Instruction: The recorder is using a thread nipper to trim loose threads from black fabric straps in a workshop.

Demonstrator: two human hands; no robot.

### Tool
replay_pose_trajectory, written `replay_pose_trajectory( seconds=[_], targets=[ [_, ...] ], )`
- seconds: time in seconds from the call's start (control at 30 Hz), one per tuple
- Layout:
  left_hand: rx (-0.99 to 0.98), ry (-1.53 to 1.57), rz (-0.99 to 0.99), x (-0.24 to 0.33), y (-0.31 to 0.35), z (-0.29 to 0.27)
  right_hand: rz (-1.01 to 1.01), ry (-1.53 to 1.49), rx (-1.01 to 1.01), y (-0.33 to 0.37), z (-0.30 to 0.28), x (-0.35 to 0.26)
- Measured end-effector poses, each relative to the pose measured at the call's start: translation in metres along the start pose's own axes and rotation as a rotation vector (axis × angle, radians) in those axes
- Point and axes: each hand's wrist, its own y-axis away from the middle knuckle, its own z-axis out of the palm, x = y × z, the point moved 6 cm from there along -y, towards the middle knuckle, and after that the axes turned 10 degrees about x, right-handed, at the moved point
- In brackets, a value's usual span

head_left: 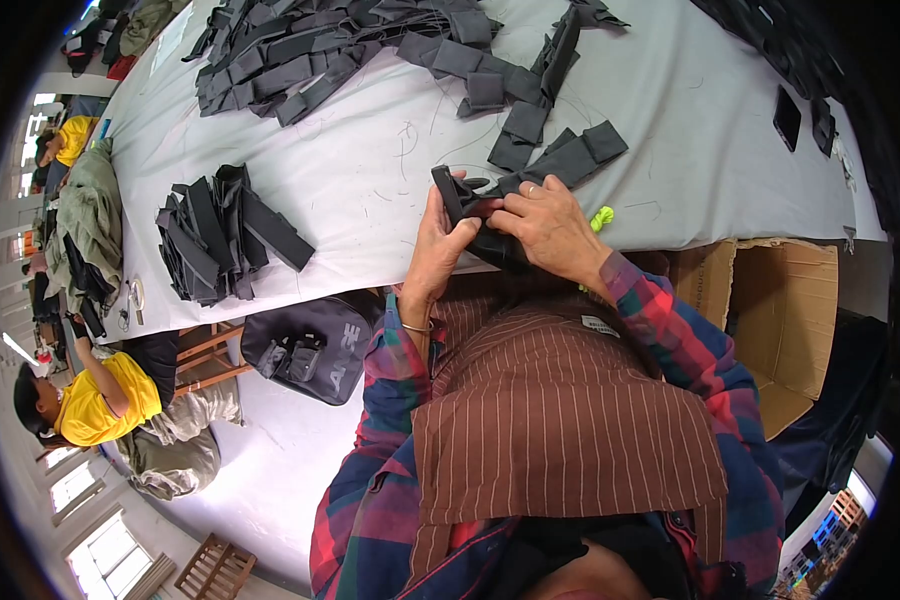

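At the near edge of the table, my left hand [436, 245] is closed around the end of a dark grey fabric strip [448, 192], thumb and fingers gripping it. My right hand [548, 228] is pinched close beside it on the same dark fabric. A folded stretch of strip [582, 158] runs out past my right fingers over the table. Small dark loops show between the hands, too covered to name. Beside my right wrist lies a bright yellow-green knotted cord [602, 218].
A large heap of dark fabric strips [290, 65] covers the far side of the white-covered table [370, 150]. A smaller bundle [220, 235] lies left. A phone [787, 118] rests far right, above an open cardboard box [785, 330]. A person in yellow [110, 400] sits left.
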Motion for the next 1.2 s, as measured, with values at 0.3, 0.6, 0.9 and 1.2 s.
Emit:
replay_pose_trajectory(
  seconds=[0.3,0.6,0.9,1.2],
  targets=[
    [0.023,-0.002,0.03,-0.007,0.002,-0.005,-0.002,-0.013,-0.037,0.002,0.005,-0.003],
    [0.023,-0.011,0.059,0.003,0.013,-0.004,0.433,-0.413,0.062,0.01,-0.027,0.021],
    [-0.201,0.495,0.006,0.027,0.037,-0.004,0.61,-0.518,0.142,0.016,-0.054,0.022],
    [-0.073,0.212,0.026,0.042,0.033,-0.011,0.728,-0.694,0.151,0.014,-0.053,0.013]
  ],
)
